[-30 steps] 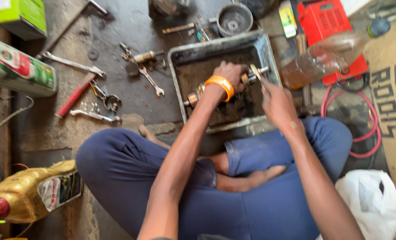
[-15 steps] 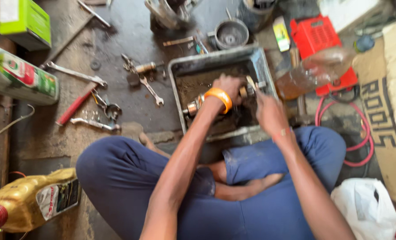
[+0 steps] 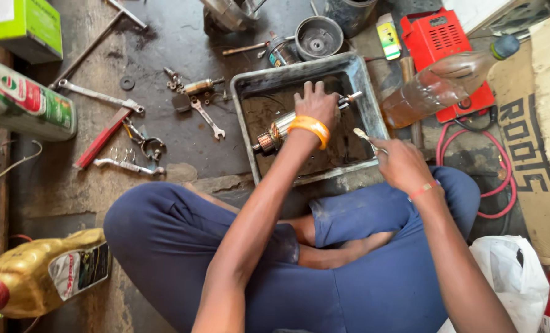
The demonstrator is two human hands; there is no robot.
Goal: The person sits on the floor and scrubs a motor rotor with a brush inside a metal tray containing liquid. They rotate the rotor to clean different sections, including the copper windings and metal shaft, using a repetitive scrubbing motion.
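While the person sits cross-legged in blue trousers on a stained concrete floor (image 3: 176, 154), both hands work at a grimy rectangular grey metal tray (image 3: 364, 86) lying at twelve o'clock from the knees. The left hand (image 3: 317, 106), with an orange band at the wrist, is closed with fingers curled over a cylindrical metal motor armature with a copper-coloured end (image 3: 273, 134), which lies inside the tray, its shaft running from eight o'clock to two o'clock. The right hand (image 3: 399, 163) hovers over the tray's five o'clock corner, pinching a thin pale stick-like tool (image 3: 362, 133) between thumb and fingers; the tool's tip points toward the armature without touching it.

At two o'clock from the tray a clear plastic bottle of amber liquid (image 3: 435, 89) lies against a red plastic box (image 3: 438, 37). At nine o'clock, small silver spanners (image 3: 207, 118) and a red-handled tool (image 3: 102, 137) are scattered on the floor. A round grey metal cup (image 3: 318, 38) stands at twelve o'clock, just beyond the tray. A golden oil jug (image 3: 40, 274) lies at seven o'clock, beside the left knee.
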